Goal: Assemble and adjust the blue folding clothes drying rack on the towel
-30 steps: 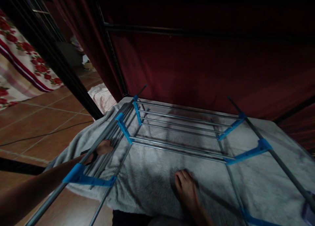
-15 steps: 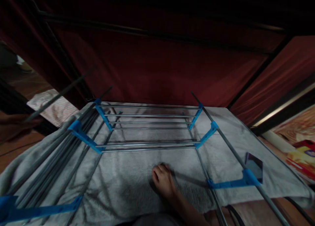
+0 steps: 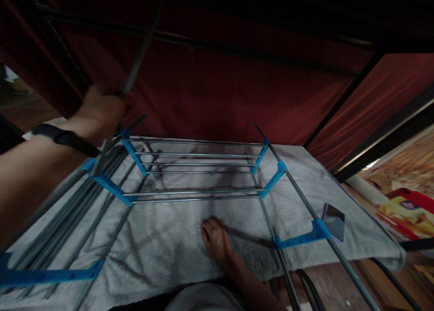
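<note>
One left hand (image 3: 105, 107) clenches one thin grey rod (image 3: 144, 44) slanting up from the fist, above one blue-jointed rack (image 3: 193, 192).

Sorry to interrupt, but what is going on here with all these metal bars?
A person grips a thin grey rod in the left hand, raised at the left side of a drying rack with blue joints. The rack sits over a grey towel, and a bare foot rests on the towel. A phone lies on the towel at the right. The right hand is out of view.
</note>
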`<action>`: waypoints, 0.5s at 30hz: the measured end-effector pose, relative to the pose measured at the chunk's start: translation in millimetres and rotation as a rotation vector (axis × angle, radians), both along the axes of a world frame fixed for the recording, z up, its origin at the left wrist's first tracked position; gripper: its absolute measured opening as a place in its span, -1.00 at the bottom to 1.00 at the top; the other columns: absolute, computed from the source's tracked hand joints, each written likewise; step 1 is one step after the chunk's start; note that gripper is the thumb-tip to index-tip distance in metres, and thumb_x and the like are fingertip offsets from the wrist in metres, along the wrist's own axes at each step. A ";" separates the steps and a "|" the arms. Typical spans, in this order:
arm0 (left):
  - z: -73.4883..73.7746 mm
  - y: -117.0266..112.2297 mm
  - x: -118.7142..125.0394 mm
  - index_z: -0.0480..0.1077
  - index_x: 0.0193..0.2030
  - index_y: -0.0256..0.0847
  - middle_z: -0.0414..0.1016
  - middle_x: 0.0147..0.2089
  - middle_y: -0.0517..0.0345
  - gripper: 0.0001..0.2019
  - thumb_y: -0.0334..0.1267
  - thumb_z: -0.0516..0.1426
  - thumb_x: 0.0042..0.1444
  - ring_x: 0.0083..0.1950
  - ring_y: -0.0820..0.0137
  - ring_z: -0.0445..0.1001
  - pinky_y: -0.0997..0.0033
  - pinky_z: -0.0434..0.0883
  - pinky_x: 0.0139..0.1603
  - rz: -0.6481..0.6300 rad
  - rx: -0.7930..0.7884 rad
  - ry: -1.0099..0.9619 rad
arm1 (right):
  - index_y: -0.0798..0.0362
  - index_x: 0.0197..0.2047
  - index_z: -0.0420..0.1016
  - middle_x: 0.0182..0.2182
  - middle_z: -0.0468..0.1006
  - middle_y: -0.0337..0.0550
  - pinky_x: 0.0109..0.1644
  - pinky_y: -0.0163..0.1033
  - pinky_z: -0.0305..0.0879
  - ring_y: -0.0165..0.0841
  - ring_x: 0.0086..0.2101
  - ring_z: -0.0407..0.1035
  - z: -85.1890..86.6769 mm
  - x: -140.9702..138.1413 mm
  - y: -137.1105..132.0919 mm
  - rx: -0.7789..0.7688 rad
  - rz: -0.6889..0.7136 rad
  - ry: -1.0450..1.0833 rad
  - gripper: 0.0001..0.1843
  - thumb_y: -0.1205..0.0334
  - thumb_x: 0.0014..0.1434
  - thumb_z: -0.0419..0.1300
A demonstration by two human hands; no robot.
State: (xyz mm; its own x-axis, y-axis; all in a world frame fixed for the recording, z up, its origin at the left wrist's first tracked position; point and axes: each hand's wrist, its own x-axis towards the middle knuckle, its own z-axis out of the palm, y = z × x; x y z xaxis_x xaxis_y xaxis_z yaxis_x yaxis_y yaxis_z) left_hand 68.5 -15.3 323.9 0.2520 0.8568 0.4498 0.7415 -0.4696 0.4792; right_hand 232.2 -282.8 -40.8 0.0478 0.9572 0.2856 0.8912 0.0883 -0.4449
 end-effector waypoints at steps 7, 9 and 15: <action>-92.6 -32.8 38.1 0.46 -0.02 -0.48 0.46 -0.32 0.13 -0.48 0.03 -0.02 0.30 -0.31 0.47 0.41 0.55 0.23 -0.30 -0.182 -0.159 -0.300 | -0.04 -0.23 0.45 -0.24 0.57 -0.23 0.10 -0.14 0.29 -0.30 -0.15 0.45 -4.9 1.5 -1.8 -0.010 0.005 0.042 -0.81 0.39 0.37 0.07; -127.9 -52.4 32.1 0.49 0.01 -0.31 0.55 -0.25 0.09 -0.56 0.02 0.01 0.31 -0.24 0.36 0.47 0.45 0.33 -0.25 -0.213 -0.106 -0.235 | -0.04 -0.23 0.46 -0.24 0.58 -0.21 0.09 -0.14 0.29 -0.30 -0.15 0.46 -7.8 1.7 -1.9 -0.019 -0.003 0.063 -0.81 0.40 0.35 0.08; -211.0 -124.9 -4.8 0.43 0.07 -0.17 0.60 -0.04 0.02 -0.66 -0.07 -0.06 0.41 -0.07 0.23 0.57 0.29 0.43 -0.07 -0.257 -0.089 -0.016 | -0.04 -0.23 0.52 -0.25 0.60 -0.17 0.01 -0.20 0.33 -0.31 -0.18 0.46 -10.7 6.6 -3.0 0.006 0.043 0.376 -0.76 0.35 0.34 0.03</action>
State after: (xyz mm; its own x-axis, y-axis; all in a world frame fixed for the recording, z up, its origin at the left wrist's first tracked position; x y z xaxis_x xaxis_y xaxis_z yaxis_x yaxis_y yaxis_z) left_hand 63.7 -140.2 112.9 0.4598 0.8020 0.3814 0.5952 -0.5970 0.5378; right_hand 238.8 -285.8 -51.5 0.1104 0.9589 0.2615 0.6610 0.1256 -0.7398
